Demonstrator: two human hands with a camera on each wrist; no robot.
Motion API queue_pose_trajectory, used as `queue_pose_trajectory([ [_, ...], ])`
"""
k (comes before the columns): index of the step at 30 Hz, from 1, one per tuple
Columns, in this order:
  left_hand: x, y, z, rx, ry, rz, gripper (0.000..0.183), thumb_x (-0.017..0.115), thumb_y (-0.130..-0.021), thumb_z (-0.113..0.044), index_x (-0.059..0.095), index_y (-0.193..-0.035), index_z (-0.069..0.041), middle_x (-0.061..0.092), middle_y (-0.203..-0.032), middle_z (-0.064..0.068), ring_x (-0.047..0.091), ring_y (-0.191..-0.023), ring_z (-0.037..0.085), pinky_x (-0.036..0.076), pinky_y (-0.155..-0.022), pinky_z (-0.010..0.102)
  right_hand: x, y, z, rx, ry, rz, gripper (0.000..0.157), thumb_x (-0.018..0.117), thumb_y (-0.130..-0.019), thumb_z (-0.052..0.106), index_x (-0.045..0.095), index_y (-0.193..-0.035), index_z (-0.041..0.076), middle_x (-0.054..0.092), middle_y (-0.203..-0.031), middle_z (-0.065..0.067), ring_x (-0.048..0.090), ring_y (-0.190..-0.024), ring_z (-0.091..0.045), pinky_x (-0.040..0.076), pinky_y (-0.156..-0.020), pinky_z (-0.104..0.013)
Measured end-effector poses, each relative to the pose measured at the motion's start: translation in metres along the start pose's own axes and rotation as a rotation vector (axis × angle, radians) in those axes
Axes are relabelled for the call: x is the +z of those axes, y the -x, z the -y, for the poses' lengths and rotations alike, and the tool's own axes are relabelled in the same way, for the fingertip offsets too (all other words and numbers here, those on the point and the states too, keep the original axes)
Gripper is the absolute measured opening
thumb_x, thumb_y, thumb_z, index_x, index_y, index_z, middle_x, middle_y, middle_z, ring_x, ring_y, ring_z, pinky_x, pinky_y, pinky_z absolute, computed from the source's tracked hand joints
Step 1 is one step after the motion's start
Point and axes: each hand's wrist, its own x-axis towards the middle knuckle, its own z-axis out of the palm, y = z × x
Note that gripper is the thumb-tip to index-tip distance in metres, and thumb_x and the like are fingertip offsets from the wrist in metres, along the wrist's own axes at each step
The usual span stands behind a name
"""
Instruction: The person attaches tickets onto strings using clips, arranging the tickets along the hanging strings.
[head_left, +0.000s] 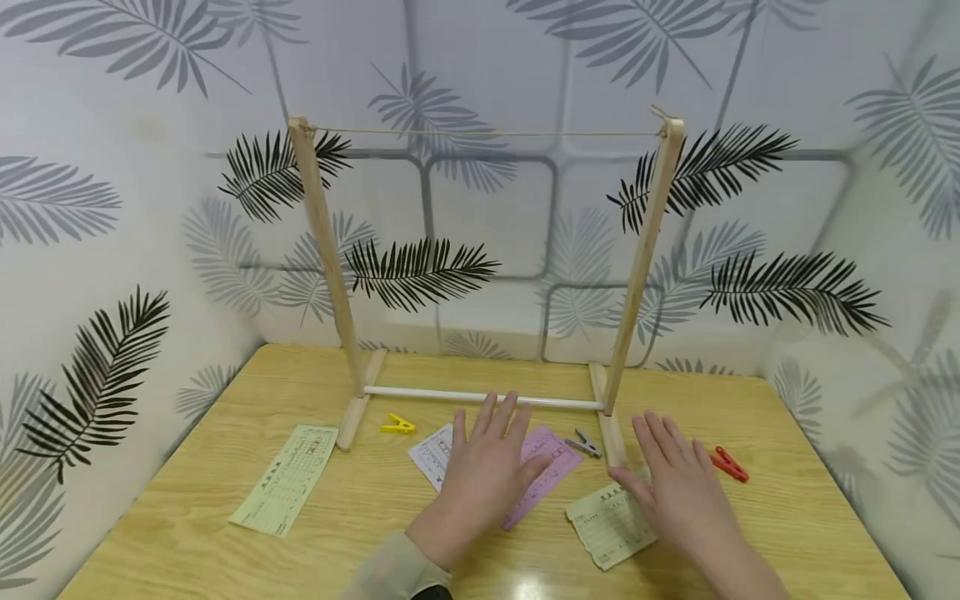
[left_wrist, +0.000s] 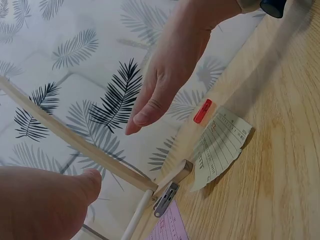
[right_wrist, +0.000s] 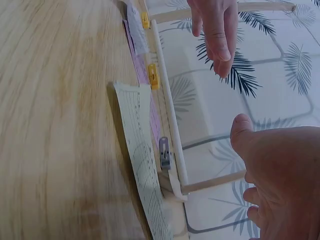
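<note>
In the head view my left hand (head_left: 487, 462) hovers palm down with fingers spread over a white slip (head_left: 433, 454) and a pink slip (head_left: 546, 471), hiding part of both. My right hand (head_left: 678, 487) is held out flat above a torn-edged green slip (head_left: 611, 525), covering its right side. Both hands hold nothing. The wrist views show each hand raised off the table. Beside the pink slip lies a grey clothespin (head_left: 585, 444), and a red clothespin (head_left: 730, 465) is just right of my right hand. A yellow clothespin (head_left: 398, 424) sits left of the white slip.
A wooden frame (head_left: 330, 250) stands at the back, a string (head_left: 480, 132) tied between its post tops and a white rod (head_left: 450, 395) joining the posts low down. Another green slip (head_left: 287, 479) lies at the left. Leaf-patterned wall covering (head_left: 487, 317) rises behind the table (head_left: 172, 517).
</note>
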Motion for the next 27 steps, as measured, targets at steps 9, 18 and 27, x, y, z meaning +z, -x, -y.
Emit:
queue_pose_trajectory([
  [9,0.01,-0.009,-0.018,0.012,0.016,0.04,0.076,0.058,-0.11,-0.061,0.045,-0.169,-0.014,0.035,-0.177,0.01,0.025,-0.165,0.037,0.021,-0.126,0.073,-0.004,0.008,-0.028,0.043,-0.002,0.014,0.087,0.06,-0.112,0.054,0.032,-0.169,-0.005,0.029,-0.173,-0.033,0.023,-0.16,-0.056,0.017,-0.124,-0.077],
  [18,0.017,-0.011,-0.037,0.023,0.001,0.06,0.074,0.06,-0.109,-0.062,0.05,-0.165,-0.016,0.043,-0.173,0.008,0.034,-0.162,0.036,0.029,-0.124,0.072,-0.008,0.01,-0.05,0.063,-0.024,0.01,0.086,0.057,-0.114,0.05,0.028,-0.169,-0.009,0.024,-0.172,-0.037,0.02,-0.158,-0.06,0.017,-0.123,-0.078],
  [27,0.03,-0.011,-0.05,0.051,-0.034,0.044,0.073,0.06,-0.108,-0.064,0.053,-0.163,-0.016,0.054,-0.163,0.005,0.048,-0.15,0.029,0.039,-0.12,0.063,-0.013,0.015,-0.076,0.093,-0.04,0.015,0.085,0.052,-0.117,0.049,0.024,-0.169,-0.011,0.022,-0.171,-0.04,0.02,-0.156,-0.063,0.016,-0.122,-0.08],
])
